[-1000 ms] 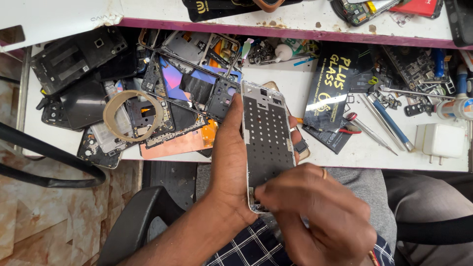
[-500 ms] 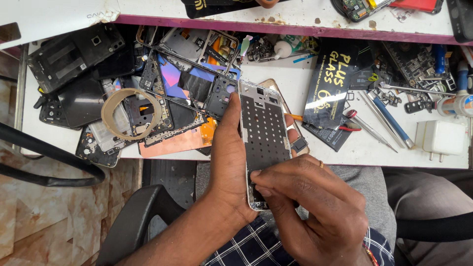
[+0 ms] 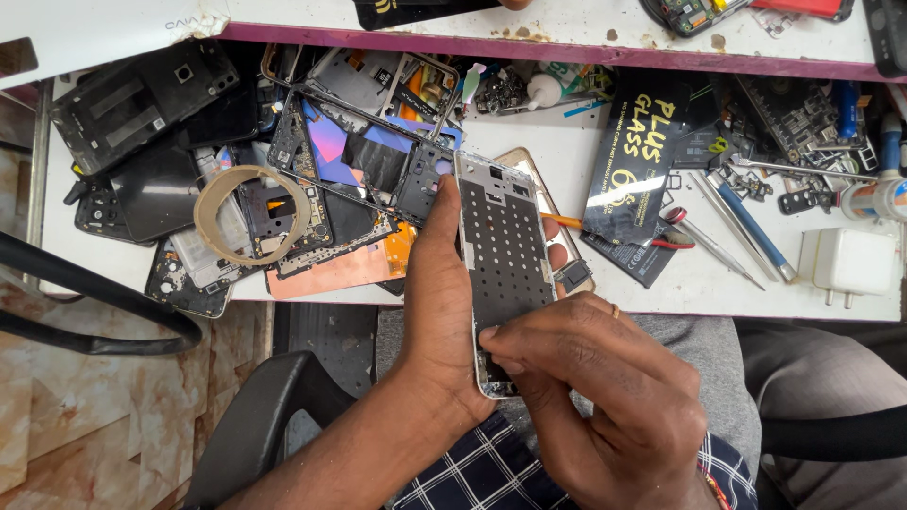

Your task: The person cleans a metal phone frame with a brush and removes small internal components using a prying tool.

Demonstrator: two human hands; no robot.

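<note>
Both hands meet on one phone frame (image 3: 505, 255), a perforated metal middle plate held upright over the person's lap, just in front of the tabletop (image 3: 661, 283) edge. Left hand (image 3: 439, 312) wraps its left side, thumb up along the edge, fingers behind. Right hand (image 3: 605, 387) closes on the lower end, thumb and fingertip pinched at the bottom corner. On the tabletop, from the left: dark phone back covers (image 3: 142, 104), a tape ring (image 3: 252, 215), stripped frames (image 3: 364, 161), a black packet (image 3: 647, 170), screwdrivers (image 3: 746, 227), and a white charger (image 3: 846, 264).
</note>
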